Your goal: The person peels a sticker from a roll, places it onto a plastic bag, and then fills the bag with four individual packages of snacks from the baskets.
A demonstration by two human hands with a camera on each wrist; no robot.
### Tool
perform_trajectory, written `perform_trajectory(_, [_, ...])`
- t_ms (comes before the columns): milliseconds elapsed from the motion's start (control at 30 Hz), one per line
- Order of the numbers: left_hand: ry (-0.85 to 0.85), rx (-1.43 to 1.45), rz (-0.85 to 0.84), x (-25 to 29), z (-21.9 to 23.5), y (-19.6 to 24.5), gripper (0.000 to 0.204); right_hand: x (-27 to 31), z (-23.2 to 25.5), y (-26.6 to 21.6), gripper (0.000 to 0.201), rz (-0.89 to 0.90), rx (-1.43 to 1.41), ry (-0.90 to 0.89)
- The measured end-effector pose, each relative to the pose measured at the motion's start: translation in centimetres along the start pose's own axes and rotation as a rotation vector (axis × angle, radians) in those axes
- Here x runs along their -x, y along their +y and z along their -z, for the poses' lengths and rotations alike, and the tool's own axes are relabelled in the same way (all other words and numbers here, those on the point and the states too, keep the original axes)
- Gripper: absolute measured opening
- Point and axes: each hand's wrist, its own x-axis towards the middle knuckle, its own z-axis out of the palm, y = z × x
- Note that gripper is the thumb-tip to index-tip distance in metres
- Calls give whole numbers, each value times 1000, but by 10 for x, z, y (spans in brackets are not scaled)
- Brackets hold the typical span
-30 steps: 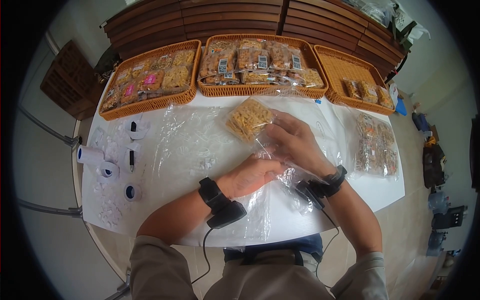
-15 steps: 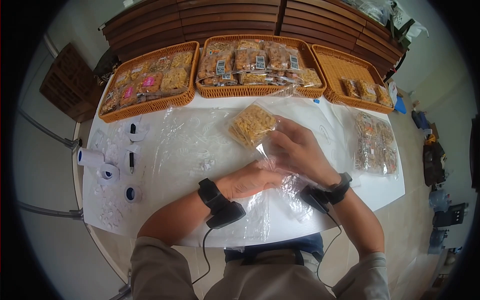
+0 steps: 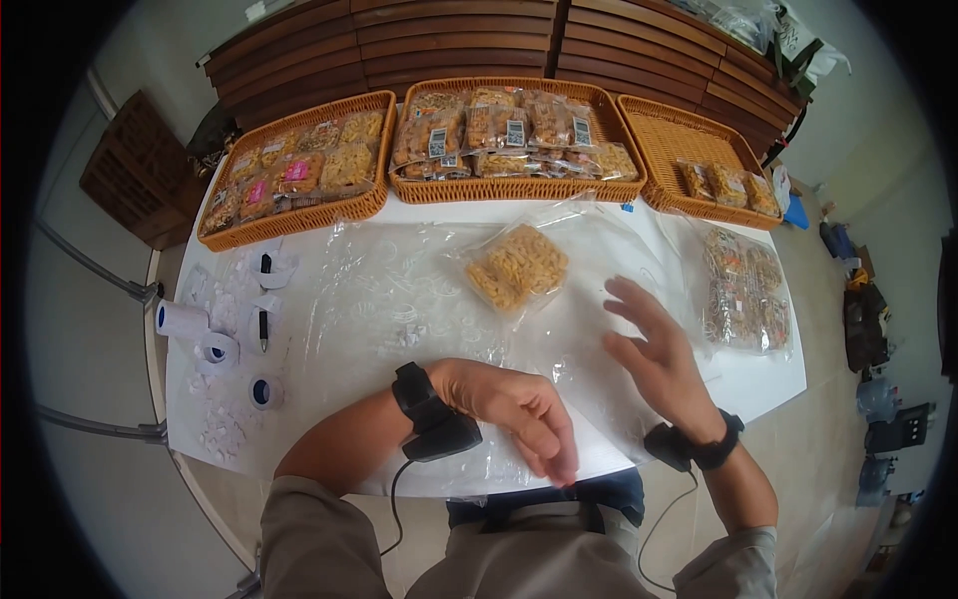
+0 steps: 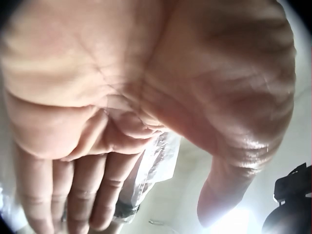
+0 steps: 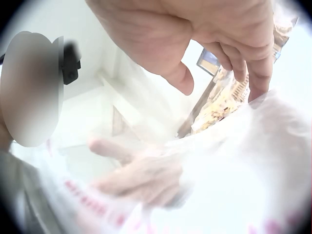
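A clear bag of yellow, crunchy-looking snack pieces (image 3: 519, 268) lies on the clear plastic sheeting (image 3: 379, 290) in the middle of the table, away from both hands. My left hand (image 3: 514, 411) hovers near the table's front edge, its fingers pointing down and toward the right. In the left wrist view its palm (image 4: 146, 73) faces the camera, fingers extended and nothing held. To the right of the snack bag, my right hand (image 3: 654, 354) is raised with thumb and fingers spread. Thin translucent plastic (image 5: 287, 126) with red print lower down shows close by its fingertips in the right wrist view.
Along the back stand a left wicker basket (image 3: 225, 238), a fuller middle basket (image 3: 519, 190) and a right basket (image 3: 679, 135), all holding snack packs. Bagged packs (image 3: 743, 290) lie at right. Label rolls (image 3: 183, 317), pens and paper scraps cover the left side.
Both hands have let go of the snack bag, which now lies on the plastic. The right hand has drawn back to the right and the left hand has dropped toward the front edge.
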Motion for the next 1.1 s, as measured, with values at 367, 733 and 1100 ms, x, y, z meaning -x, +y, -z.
perform_trajectory(367, [1120, -455, -1014, 27, -6, 43, 33, 74, 49, -39, 43, -65, 232, -359])
perform_trajectory(733, [1654, -1420, -324, 10, 15, 24, 87, 81, 71, -50, 31, 224, 328, 238])
perform_trajectory(1100, [1517, -1418, -147, 18, 11, 30, 99, 72, 57, -15, 47, 64, 596, 244])
